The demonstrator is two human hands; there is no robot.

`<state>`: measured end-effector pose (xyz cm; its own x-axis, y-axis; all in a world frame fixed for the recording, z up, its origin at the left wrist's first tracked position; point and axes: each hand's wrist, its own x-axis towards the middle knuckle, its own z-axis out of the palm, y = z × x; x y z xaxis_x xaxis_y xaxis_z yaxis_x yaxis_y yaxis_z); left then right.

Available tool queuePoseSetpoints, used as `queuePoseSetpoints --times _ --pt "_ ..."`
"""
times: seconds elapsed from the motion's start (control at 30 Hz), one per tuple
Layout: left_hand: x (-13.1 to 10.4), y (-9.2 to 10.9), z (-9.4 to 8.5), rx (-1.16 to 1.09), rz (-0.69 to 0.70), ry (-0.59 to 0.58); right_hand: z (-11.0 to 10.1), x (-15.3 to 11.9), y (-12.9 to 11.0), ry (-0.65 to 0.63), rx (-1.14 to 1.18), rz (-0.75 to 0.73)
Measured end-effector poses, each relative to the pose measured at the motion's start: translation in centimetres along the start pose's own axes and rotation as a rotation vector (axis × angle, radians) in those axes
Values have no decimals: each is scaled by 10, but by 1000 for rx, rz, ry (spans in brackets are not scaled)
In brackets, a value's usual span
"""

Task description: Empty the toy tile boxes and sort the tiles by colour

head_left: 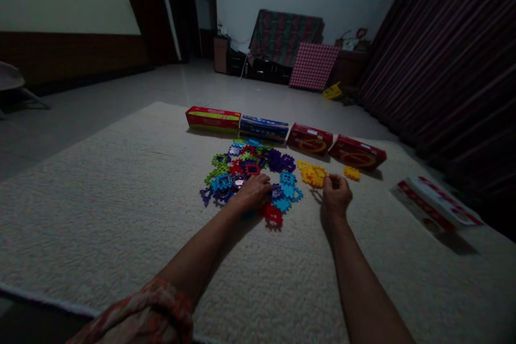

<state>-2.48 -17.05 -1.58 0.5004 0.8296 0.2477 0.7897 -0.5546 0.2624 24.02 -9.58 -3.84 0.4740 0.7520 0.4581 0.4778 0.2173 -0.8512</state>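
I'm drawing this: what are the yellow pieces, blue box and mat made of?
The yellow pieces look like smooth plastic: bright, even colour, toothed edges. The blue box seems printed cardboard, with flat sides and straight edges. The mat looks like matte, nubbly fabric; which fibre, I can't tell.

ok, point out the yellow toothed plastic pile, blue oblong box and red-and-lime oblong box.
Yellow toothed plastic pile (313,176): head view, middle of the heap.
Blue oblong box (264,130): head view, long front side.
Red-and-lime oblong box (213,121): head view, long front side.
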Motion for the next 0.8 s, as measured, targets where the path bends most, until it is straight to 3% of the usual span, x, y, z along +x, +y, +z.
queuePoseSetpoints --times 0.13,0.23,0.37,0.47,0.6,0.8 --pt "3 -4 -4 -1 -53 54 -12 12 23 57 -100 -81" --pt "19 3 -6 0 -55 72 -22 21 34 59 -187 -129" --pt "55 25 -6 6 -96 -29 -27 25 44 74 -215 -149" --pt "72 42 -2 1 -14 -126 -27 25 49 85 -182 -104" --pt "66 51 11 53 62 -217 -25 25 51 65 -161 -69" --pt "45 37 22 136 34 -123 -23 21 43 3 -163 -128"
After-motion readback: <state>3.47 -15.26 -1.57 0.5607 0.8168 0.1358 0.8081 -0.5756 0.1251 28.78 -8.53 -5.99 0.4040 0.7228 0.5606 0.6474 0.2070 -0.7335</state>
